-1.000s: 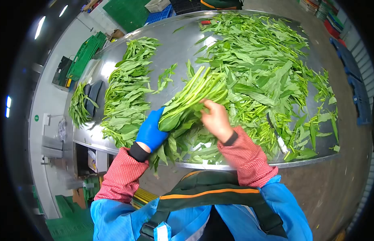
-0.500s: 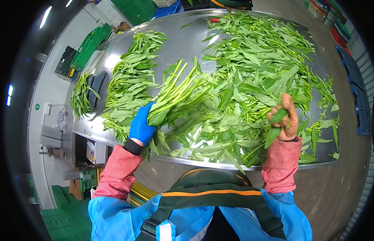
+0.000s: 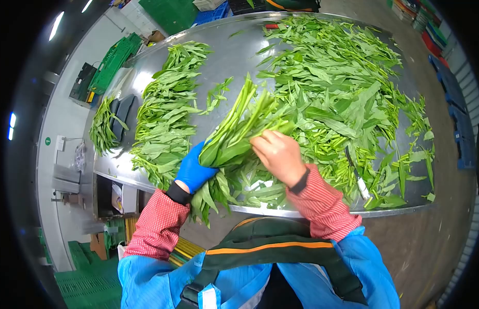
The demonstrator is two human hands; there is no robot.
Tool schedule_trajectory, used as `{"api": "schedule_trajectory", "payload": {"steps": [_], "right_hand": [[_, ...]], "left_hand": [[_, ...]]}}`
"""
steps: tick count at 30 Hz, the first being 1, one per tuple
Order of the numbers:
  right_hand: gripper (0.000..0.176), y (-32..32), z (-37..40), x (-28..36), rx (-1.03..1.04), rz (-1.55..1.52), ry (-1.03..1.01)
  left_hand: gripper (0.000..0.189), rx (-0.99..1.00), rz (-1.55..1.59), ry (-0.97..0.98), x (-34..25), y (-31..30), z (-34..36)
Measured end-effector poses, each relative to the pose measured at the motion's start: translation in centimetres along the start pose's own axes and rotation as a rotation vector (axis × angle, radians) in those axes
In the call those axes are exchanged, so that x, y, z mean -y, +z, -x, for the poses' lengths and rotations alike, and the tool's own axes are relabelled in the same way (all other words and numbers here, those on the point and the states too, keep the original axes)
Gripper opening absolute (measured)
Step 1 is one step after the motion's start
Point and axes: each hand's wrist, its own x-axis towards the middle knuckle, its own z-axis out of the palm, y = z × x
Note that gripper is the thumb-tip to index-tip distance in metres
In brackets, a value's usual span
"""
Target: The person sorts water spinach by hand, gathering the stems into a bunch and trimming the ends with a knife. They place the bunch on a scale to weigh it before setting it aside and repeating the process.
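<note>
My left hand, in a blue glove, is closed around a bunch of water spinach. The pale cut stems point up and away from me, and the leaves hang below the glove over the table's near edge. My bare right hand is at the bunch's right side, fingers pinched on its stems and leaves; the fingertips are partly hidden in the greens. To the right, a knife with a white handle lies among cut stems. A large loose pile of water spinach spreads beyond my right hand.
The metal table carries a row of laid-out greens on the left. Farther left, a small bundle rests beside a dark tray-like object. Green crates stand past the left edge, blue crates past the right.
My right hand has moved left from the pile to the bunch, and the leafy stems it held now appear to be at the bunch. The knife has come into view. The bunch stands more upright.
</note>
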Motion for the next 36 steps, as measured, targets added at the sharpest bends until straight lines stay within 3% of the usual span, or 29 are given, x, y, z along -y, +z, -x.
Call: {"api": "schedule_trajectory", "payload": {"steps": [3,5,8,11,12,14,16,18,20,23,26,30,33,35,36], "right_hand": [[0.012,-2.5,0.5,-0.4,0.087,-0.294,0.061],[0.012,-4.5,1.5,-3.2,0.534,-0.783,0.089],[0.015,-6.5,1.9,-3.6,0.723,-0.571,0.359],[0.016,-5.0,-0.4,-1.6,-0.004,-0.082,0.023],[0.016,-4.4,-1.2,-1.3,-0.085,0.033,-0.003],[0.016,-3.0,-1.8,-1.5,0.020,0.169,0.051],[0.021,-1.6,-0.9,-2.3,0.167,0.208,0.049],[0.026,-0.4,0.0,-2.2,0.120,0.050,0.149],[0.035,-0.5,0.1,-1.9,0.141,-0.066,0.273],[0.032,-1.5,-1.1,-1.1,0.171,-0.050,0.397],[0.030,-1.0,-1.4,-1.5,0.275,0.147,0.255],[0.025,2.3,0.3,-3.8,-0.034,-0.249,0.109],[0.019,-0.6,0.7,-4.3,0.234,-1.380,0.804],[0.012,-3.9,0.7,-4.8,0.155,-1.756,0.783],[0.013,-3.8,0.8,-6.2,0.143,-1.647,0.701]], "left_hand": [[0.075,-0.049,-0.132,-0.023,0.2,-0.3,0.6],[0.075,-0.117,-0.238,0.040,0.9,-0.7,0.4],[0.064,-0.177,-0.347,0.193,0.2,-0.9,0.1],[0.062,-0.181,-0.354,0.219,-2.0,-0.2,-0.2],[0.063,-0.189,-0.334,0.226,-2.5,0.3,-0.3],[0.068,-0.202,-0.359,0.291,-2.9,0.6,-0.8],[0.070,-0.182,-0.194,0.218,-1.4,0.6,-1.4],[0.076,-0.147,-0.059,0.038,-1.6,0.3,-1.3],[0.080,-0.134,-0.004,0.025,-1.1,0.6,-1.3],[0.080,-0.158,-0.087,0.029,-1.4,0.9,-1.0],[0.077,-0.154,-0.145,0.073,-1.4,1.3,-0.9],[0.072,-0.149,-0.123,0.183,-2.2,1.5,-1.0],[0.072,-0.141,-0.144,0.111,-1.2,0.7,-0.9],[0.072,-0.170,-0.200,0.153,-0.4,0.3,-0.8],[0.072,-0.169,-0.199,0.149,-0.5,0.1,-0.7]]}}
